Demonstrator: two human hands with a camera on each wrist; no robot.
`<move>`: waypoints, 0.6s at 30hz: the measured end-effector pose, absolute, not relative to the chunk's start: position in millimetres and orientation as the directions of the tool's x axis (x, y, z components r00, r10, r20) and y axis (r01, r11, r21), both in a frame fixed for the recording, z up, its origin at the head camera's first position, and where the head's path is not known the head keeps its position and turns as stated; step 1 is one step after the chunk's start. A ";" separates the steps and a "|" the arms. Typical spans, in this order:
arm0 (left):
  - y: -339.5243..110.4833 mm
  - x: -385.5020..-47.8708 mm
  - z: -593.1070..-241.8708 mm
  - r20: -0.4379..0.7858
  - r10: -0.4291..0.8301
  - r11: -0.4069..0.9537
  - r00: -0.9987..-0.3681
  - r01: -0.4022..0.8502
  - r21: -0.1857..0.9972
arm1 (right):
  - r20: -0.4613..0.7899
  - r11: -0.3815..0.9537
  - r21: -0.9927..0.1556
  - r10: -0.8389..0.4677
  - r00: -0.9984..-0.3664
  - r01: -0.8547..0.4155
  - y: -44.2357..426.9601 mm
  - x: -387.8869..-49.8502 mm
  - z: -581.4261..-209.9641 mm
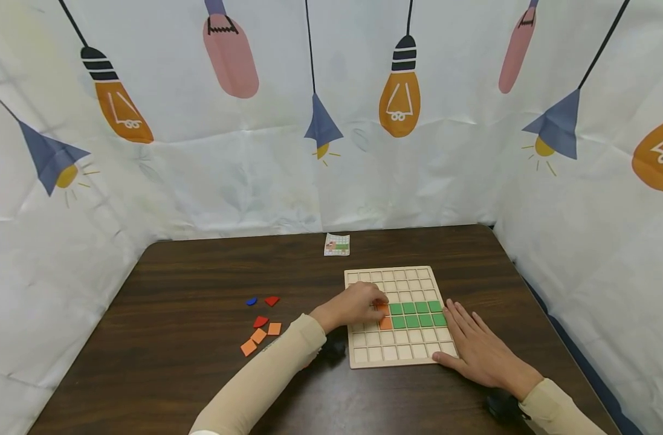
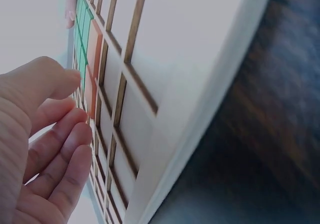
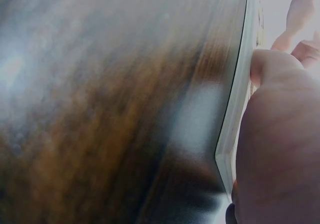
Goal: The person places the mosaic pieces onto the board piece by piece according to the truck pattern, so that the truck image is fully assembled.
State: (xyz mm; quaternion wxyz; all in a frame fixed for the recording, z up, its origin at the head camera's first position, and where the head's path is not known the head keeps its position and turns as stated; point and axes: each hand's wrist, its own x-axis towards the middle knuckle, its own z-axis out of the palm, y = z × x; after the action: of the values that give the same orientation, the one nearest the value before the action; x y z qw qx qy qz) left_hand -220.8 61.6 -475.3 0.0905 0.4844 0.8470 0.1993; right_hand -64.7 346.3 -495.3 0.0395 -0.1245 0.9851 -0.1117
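A blue piece, two red pieces and three loose orange tiles lie near the left sleeve, a printed card beyond. Over the grid board, the narrowly curved left hand meets inlaid orange tiles; the straight-fingered right hand touches the board's right edge. Covered squares and any left-hand pinch are unclear.

Right grip against the pale board; glossy dark tabletop alongside

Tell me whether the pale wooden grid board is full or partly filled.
Partly filled: the board holds green square tiles and orange square tiles, but many cells are bare.
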 end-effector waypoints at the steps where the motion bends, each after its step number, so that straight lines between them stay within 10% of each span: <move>1: 59.8 -220.4 -474.3 0.041 0.856 0.450 -0.516 0.781 0.433 | -0.053 0.943 -0.234 -0.254 -0.966 -0.235 346.3 -64.5 -494.9; 18: 0.9 -215.5 -454.3 0.040 0.799 0.534 -0.600 0.739 0.412 | -0.073 0.941 -0.237 -0.264 -0.962 -0.240 346.8 -65.0 -496.5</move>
State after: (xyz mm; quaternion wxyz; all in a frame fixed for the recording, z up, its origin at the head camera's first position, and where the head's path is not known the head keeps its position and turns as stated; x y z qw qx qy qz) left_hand -215.5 0.9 -454.3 0.0768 0.4406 0.8724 0.1972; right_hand -65.0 346.8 -496.5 0.0518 -0.1281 0.9838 -0.1139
